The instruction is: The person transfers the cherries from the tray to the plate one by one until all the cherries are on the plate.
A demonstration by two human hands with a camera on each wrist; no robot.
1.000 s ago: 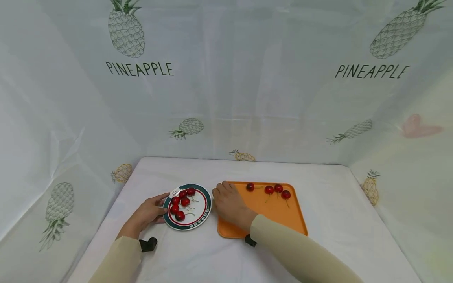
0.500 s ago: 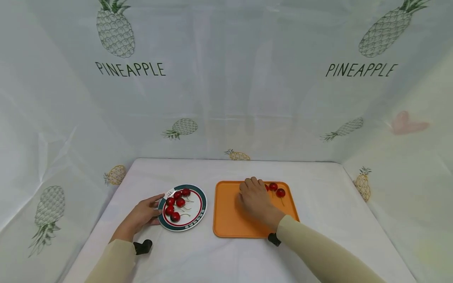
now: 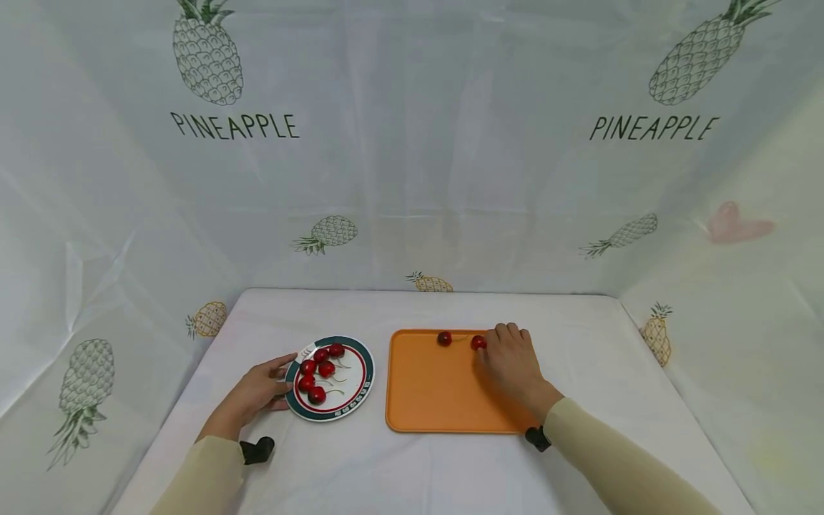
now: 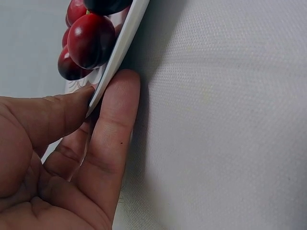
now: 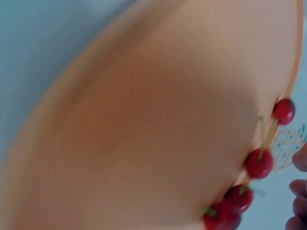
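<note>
My left hand [image 3: 255, 393] grips the near-left rim of a white plate [image 3: 354, 383] with a green and red border, thumb on top and fingers underneath, as the left wrist view shows. Several red cherries with stems [image 3: 326, 369] lie on the plate. My right hand [image 3: 515, 361] is over the right part of an orange tray [image 3: 431, 390], nearest the cherries there. A dark red cherry [image 3: 444, 339] and a brighter cherry [image 3: 478, 342] show along its far edge. In the right wrist view, the fingertips [image 5: 300, 206] are apart from several cherries [image 5: 259, 163] and hold nothing.
A white cloth covers the table [image 3: 322, 465]. Behind it hangs a pale curtain [image 3: 412, 164] printed with pineapples. Black wrist straps [image 3: 257, 450] show at both sleeves. A gap of bare cloth separates plate and tray.
My right hand has moved from the tray's left edge to its right part, uncovering the left side and hiding some cherries. The left hand keeps its hold on the plate.
</note>
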